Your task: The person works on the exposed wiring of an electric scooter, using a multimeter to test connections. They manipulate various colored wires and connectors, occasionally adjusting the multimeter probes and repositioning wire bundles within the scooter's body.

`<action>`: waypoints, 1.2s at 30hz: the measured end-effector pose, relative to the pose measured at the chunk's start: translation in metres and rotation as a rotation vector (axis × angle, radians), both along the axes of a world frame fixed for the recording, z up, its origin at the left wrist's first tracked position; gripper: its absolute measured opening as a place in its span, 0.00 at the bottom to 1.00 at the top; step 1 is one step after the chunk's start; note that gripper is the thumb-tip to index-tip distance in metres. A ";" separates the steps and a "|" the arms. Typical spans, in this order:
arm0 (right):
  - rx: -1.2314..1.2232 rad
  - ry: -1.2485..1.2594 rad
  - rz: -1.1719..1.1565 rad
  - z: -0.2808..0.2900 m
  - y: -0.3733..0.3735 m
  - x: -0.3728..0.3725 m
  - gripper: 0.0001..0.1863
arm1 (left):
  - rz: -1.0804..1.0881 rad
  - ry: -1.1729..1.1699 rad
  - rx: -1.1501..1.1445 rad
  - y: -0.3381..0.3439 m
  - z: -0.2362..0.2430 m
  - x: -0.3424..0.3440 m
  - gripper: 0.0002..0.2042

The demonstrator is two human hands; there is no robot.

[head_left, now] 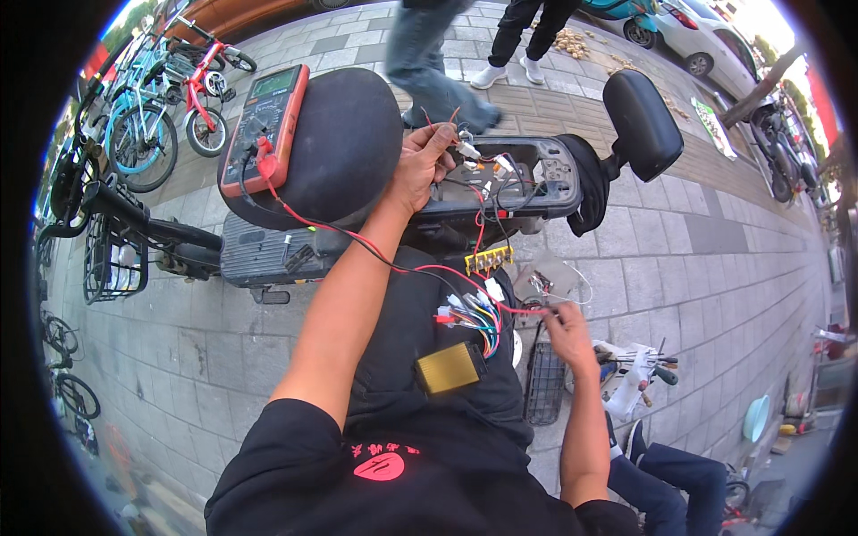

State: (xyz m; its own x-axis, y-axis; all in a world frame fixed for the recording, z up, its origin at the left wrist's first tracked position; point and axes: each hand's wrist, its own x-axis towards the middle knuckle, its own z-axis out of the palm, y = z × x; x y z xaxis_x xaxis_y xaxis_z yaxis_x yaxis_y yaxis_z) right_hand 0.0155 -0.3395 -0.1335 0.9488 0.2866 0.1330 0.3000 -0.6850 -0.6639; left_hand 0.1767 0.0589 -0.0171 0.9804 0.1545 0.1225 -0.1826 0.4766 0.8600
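Note:
My left hand (420, 165) is closed in a pinch on thin wires at the edge of an electric scooter's open compartment (561, 170). White plug connectors (468, 150) hang beside its fingers. To the right of my lap, my right hand (569, 338) is closed on a red test lead (523, 311). Red and black leads run from an orange multimeter (268, 125), which lies on the black scooter seat (349, 143). A gold controller box (449, 369) rests on my lap, with a bundle of coloured wires (483, 322) and connectors. A yellow terminal strip (489, 260) sits just beyond it.
A padded black backrest (643, 123) stands right of the compartment. Tools (639, 373) and a black basket-like tray (544, 384) lie at my right on the paving. A seated person's legs (670, 473) are at lower right. Another person's legs (424, 62) pass beyond the scooter.

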 end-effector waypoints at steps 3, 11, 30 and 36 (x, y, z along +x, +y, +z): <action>0.348 0.272 -0.147 0.094 0.007 0.000 0.14 | -0.018 -0.011 -0.001 0.002 -0.002 0.000 0.11; 0.637 0.383 -0.163 0.124 0.039 -0.017 0.16 | -0.034 -0.004 -0.021 -0.002 0.001 0.002 0.11; 1.214 0.484 -0.081 0.189 0.052 0.000 0.20 | -0.012 0.029 0.070 0.010 0.001 0.006 0.09; 1.029 0.465 -0.168 0.185 0.055 -0.008 0.20 | -0.024 -0.012 0.019 0.012 -0.005 0.011 0.08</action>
State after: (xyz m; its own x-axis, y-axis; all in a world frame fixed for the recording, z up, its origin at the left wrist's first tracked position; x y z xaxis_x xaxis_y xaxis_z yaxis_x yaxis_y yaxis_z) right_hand 0.0078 -0.2846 0.0520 0.9836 0.1099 -0.1431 -0.1660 0.2403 -0.9564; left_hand 0.1879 0.0712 -0.0220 0.9822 0.1283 0.1371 -0.1816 0.4644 0.8668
